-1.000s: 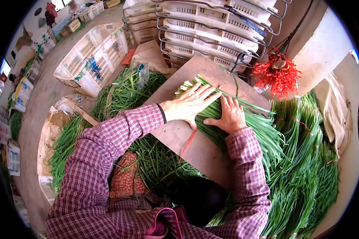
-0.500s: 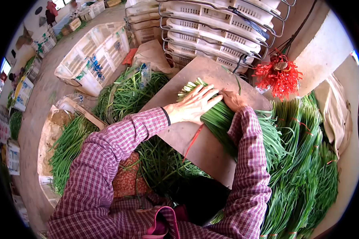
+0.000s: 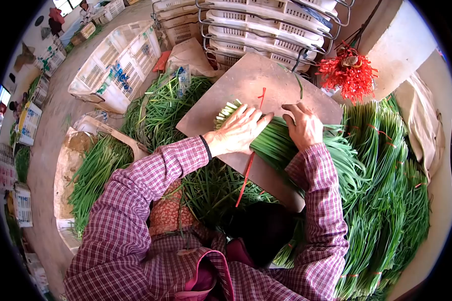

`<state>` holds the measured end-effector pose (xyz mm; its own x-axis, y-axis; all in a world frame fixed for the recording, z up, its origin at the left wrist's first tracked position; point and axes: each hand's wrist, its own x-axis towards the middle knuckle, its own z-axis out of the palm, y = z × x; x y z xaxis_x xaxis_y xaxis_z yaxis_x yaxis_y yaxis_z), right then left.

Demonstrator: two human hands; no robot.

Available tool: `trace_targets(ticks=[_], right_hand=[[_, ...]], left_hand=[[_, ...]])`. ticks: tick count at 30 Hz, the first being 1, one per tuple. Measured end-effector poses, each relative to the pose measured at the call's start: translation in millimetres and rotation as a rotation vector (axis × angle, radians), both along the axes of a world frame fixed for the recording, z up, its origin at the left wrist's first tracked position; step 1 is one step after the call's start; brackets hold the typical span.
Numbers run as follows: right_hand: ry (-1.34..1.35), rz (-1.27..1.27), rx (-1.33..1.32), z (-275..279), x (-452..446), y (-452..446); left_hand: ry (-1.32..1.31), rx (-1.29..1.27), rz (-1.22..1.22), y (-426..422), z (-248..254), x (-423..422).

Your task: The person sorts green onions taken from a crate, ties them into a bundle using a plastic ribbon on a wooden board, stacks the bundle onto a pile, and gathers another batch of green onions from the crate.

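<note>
A bundle of garlic chives [image 3: 272, 145] lies across a brown board [image 3: 226, 95], pale cut ends to the left and loose leaves to the right. My left hand [image 3: 238, 129] presses over the bundle near its cut ends, fingers laid across it and holding it. Just right of it, my right hand [image 3: 305, 125] is over the leaves with fingers bent and apart, nothing visible in them. A red tie [image 3: 246, 181] runs beneath the bundle; one end sticks out above it and the other hangs over the board's near edge.
Tied chive bundles [image 3: 381, 200] are piled at the right. Red ties [image 3: 347, 75] hang in a bunch by the pillar. Stacked white crates [image 3: 266, 30] stand behind the board. Loose chives [image 3: 160, 110] and a large white crate [image 3: 115, 70] are at the left.
My right hand has come away from my left and moved slightly right, its fingers spreading. My left hand has shifted slightly left. The tie's upper end now shows above the bundle.
</note>
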<state>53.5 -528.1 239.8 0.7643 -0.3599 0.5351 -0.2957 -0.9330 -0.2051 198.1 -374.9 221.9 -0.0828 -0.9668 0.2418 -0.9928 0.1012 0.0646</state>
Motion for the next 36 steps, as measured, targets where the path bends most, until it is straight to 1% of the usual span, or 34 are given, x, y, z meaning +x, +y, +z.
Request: trace_targets(ticks=[2, 3, 4, 6, 7, 8, 10, 11, 12, 14, 15, 17, 18, 19, 20, 22, 23, 24, 26, 27, 28, 30, 31, 32, 34, 35, 36], right_hand=[[-0.056, 0.094, 0.031, 25, -25, 25], [-0.002, 0.176, 0.043, 29, -38, 44], [0.052, 0.256, 0.056, 30, -49, 62], [0.2, 0.336, 0.024, -25, -61, 75], [0.244, 0.382, -0.024, -31, -63, 87], [0.289, 0.427, -0.073, -35, -61, 97], [0.212, 0.517, -0.105, -57, -55, 104], [0.246, 0.515, -0.091, -69, -52, 104], [0.271, 0.477, -0.126, -67, -50, 108], [0.185, 0.554, -0.162, -59, -49, 106], [0.182, 0.552, -0.165, -51, -47, 106], [0.018, 0.405, -0.118, -27, -42, 109], [-0.013, 0.31, -0.089, -8, -41, 109], [-0.059, 0.251, -0.084, 3, -36, 104], [-0.104, 0.192, -0.075, 10, -31, 97], [-0.203, 0.094, -0.122, 3, -16, 76], [-0.212, 0.119, -0.063, 1, -12, 69], [-0.217, 0.121, -0.065, -1, -9, 63], [-0.066, 0.077, 0.183, -15, -4, 48], [-0.089, 0.104, 0.301, -15, -2, 45], [-0.091, 0.104, 0.295, -16, -2, 42], [-0.129, 0.143, 0.375, -18, -3, 42], [-0.051, 0.066, 0.426, -12, -4, 46], [-0.056, 0.067, 0.422, -15, -4, 44], [-0.131, 0.066, 0.434, -20, -2, 46], [-0.088, 0.041, 0.414, -18, -5, 48], [-0.091, 0.047, 0.416, -18, -4, 48]], left_hand=[[-0.008, -0.05, -0.021, 0, -6, 3], [-0.014, -0.096, -0.04, 1, -7, 3], [-0.025, -0.039, -0.028, 2, -1, 2], [-0.063, -0.113, -0.026, -3, -18, 6], [0.023, -0.032, -0.017, 2, -4, 1], [0.019, -0.04, -0.022, 3, -4, 1], [0.002, -0.037, -0.016, 3, -4, 0], [0.006, -0.003, -0.002, 3, -2, -1], [0.004, -0.008, -0.01, 3, -4, 0], [-0.006, -0.034, -0.018, 1, -9, 3], [0.008, -0.027, -0.006, 2, -6, 1], [0.028, -0.03, -0.015, 3, -4, 0], [0.052, -0.032, -0.021, 2, -4, 1], [-0.007, -0.045, -0.012, 0, -7, 2], [0.03, -0.116, -0.037, 1, -12, 3], [0.009, -0.137, -0.041, 1, -12, 2], [-0.006, -0.09, -0.015, 3, -9, 1], [-0.011, -0.091, -0.014, 4, -7, 0], [-0.016, -0.076, -0.001, 5, -2, -1], [-0.012, 0.014, 0.011, 6, 4, -3], [-0.013, 0.008, 0.01, 5, 5, -3], [0.034, 0.001, 0.004, 6, 4, -1], [0.103, 0.073, 0.008, 5, 19, -2], [0.326, 0.191, -0.022, 4, 36, 2], [0.773, 0.199, 0.058, -8, 43, 17], [0.969, 0.121, 0.131, -17, 46, 23], [1.039, 0.04, 0.152, -32, 39, 41]])
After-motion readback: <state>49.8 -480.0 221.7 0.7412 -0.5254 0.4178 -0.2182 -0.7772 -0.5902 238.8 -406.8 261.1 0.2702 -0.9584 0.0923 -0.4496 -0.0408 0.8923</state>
